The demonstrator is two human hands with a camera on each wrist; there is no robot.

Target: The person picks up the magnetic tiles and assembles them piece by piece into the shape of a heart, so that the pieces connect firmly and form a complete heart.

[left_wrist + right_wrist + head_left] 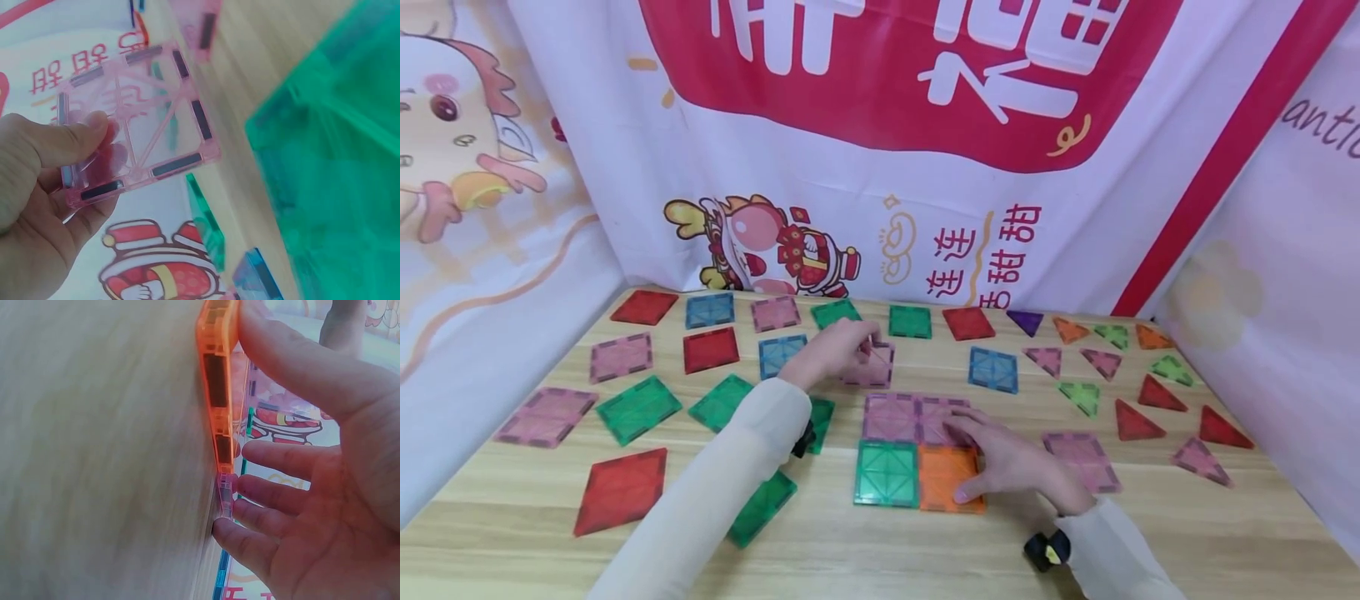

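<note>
From the head view, my left hand reaches out ahead of my body and grips a pink square tile, just beyond a two-by-two block on the wooden tabletop. The block joins a left pink tile and a right pink tile in its far row, with a green tile and an orange tile in the near row. My right hand comes in from the side, fingers spread and loosely bent over the right pink tile, thumb on the orange tile. Around my left arm lie loose squares, among them a red tile and a blue tile. Beyond my right hand are a single pink square and scattered triangles, including a purple triangle.

In the left wrist view, I pinch the gripped tile by one side: my thumb lies on its near face, and my fingers show through from behind. Dark strips line its clear frame. A green piece looms blurred near the lens.

In the right wrist view, my thumb rests against the orange tile's face, while my relaxed fingers reach along the block, clasping nothing. How firmly they press, I cannot tell.
</note>
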